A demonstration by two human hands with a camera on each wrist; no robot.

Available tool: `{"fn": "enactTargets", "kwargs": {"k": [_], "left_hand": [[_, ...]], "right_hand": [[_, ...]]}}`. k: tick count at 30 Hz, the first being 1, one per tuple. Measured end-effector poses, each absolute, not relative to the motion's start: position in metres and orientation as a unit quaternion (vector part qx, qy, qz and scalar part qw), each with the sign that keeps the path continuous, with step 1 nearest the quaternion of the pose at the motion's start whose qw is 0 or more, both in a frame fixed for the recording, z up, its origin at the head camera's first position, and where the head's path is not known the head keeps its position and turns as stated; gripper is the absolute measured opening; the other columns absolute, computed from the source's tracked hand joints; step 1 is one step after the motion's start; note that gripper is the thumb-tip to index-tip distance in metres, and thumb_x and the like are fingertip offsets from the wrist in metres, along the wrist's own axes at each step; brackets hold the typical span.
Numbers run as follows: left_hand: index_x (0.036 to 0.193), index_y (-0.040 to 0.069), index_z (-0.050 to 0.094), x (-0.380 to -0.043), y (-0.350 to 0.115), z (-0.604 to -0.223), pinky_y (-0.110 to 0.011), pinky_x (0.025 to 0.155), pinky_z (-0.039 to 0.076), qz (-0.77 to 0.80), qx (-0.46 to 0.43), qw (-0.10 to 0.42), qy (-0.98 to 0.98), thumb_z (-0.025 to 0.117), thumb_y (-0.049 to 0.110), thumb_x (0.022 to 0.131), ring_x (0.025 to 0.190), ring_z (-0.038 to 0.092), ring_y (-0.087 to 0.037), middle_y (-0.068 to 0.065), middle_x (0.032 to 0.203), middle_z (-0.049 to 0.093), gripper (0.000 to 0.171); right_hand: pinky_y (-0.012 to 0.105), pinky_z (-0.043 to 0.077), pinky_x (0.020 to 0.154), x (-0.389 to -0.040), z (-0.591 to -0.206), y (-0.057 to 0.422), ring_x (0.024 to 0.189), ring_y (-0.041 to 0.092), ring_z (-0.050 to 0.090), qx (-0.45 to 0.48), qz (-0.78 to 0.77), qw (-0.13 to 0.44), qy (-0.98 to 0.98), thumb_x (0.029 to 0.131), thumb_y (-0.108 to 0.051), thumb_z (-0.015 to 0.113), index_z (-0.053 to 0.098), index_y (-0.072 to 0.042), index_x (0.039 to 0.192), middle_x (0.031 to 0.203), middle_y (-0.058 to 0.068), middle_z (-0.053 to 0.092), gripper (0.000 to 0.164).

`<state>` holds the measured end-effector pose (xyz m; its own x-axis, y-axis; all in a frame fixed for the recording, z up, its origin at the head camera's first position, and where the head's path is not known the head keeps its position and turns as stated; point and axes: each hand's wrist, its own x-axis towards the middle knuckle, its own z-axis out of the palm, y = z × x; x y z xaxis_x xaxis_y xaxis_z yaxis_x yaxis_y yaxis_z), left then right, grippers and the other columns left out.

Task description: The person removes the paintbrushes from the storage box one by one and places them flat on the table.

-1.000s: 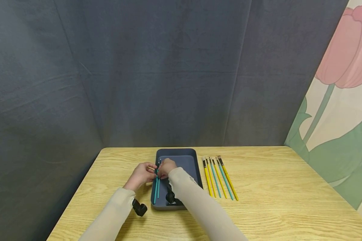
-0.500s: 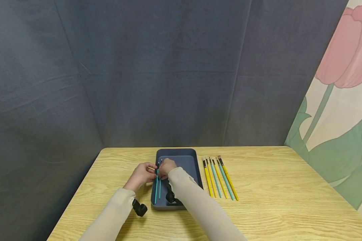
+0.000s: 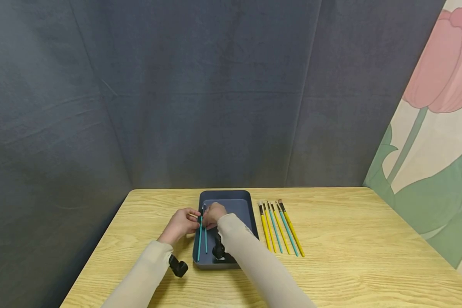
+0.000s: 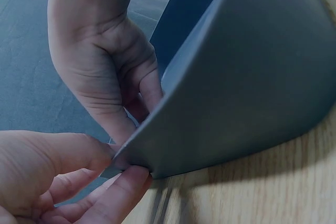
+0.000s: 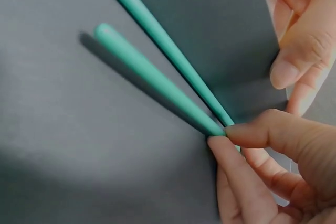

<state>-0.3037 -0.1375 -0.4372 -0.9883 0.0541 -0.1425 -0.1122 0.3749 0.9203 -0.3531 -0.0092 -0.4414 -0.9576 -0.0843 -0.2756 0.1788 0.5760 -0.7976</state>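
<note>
In the head view my left hand [image 3: 181,225] pinches the left wall of a dark grey-blue tray [image 3: 238,209]. The left wrist view shows thumb and fingers on either side of its rim [image 4: 173,90]. My right hand [image 3: 214,213] reaches inside the tray along that wall. Between thumb and fingertips it pinches a teal paintbrush [image 5: 157,80], its rounded handle end slanting free over the tray floor. A second teal paintbrush [image 5: 173,51] lies against the wall, close beside the held one. Bristles of the held brush are mostly hidden by my right hand in the right wrist view.
Right of the tray, several yellow and teal paintbrushes [image 3: 280,229] lie in a row on the wooden table [image 3: 350,248], bristles toward the back. A dark cloth [image 3: 215,94] hangs behind the table. A flower-patterned curtain or wall covering [image 3: 427,171] is at the right.
The handle end of the held paintbrush has swung slightly right, away from the second brush. My left hand stays on the tray wall.
</note>
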Motion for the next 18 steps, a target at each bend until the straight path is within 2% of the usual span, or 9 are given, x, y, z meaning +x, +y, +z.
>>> {"fn": "enactTargets", "kwargs": {"k": [8, 14, 18], "left_hand": [[0.115, -0.007, 0.061, -0.305, -0.138, -0.439, -0.036, 0.070, 0.059, 0.561, -0.021, 0.078, 0.824, 0.062, -0.013, 0.083, 0.079, 0.063, -0.021, -0.021, 0.100, 0.061, 0.034], [0.115, -0.006, 0.061, -0.306, -0.138, -0.438, -0.035, 0.070, 0.058, 0.561, -0.023, 0.076, 0.824, 0.063, -0.012, 0.083, 0.078, 0.063, -0.020, -0.021, 0.100, 0.061, 0.033], [0.115, -0.006, 0.061, -0.305, -0.138, -0.437, -0.034, 0.069, 0.058, 0.560, -0.024, 0.076, 0.825, 0.063, -0.012, 0.083, 0.078, 0.062, -0.019, -0.020, 0.099, 0.061, 0.033]], "right_hand": [[0.036, 0.060, 0.065, -0.347, -0.435, -0.002, 0.058, 0.019, 0.062, 0.029, -0.520, 0.172, 0.836, 0.072, 0.017, 0.070, 0.064, 0.006, 0.085, 0.066, 0.006, 0.055, 0.018], [0.035, 0.060, 0.068, -0.348, -0.432, 0.005, 0.062, 0.018, 0.062, 0.027, -0.555, 0.194, 0.808, 0.075, 0.017, 0.067, 0.064, 0.006, 0.087, 0.074, 0.012, 0.062, 0.016], [0.036, 0.060, 0.072, -0.353, -0.430, 0.010, 0.063, 0.016, 0.058, 0.029, -0.578, 0.213, 0.787, 0.079, 0.015, 0.066, 0.065, 0.010, 0.097, 0.080, 0.015, 0.063, 0.019]]}}
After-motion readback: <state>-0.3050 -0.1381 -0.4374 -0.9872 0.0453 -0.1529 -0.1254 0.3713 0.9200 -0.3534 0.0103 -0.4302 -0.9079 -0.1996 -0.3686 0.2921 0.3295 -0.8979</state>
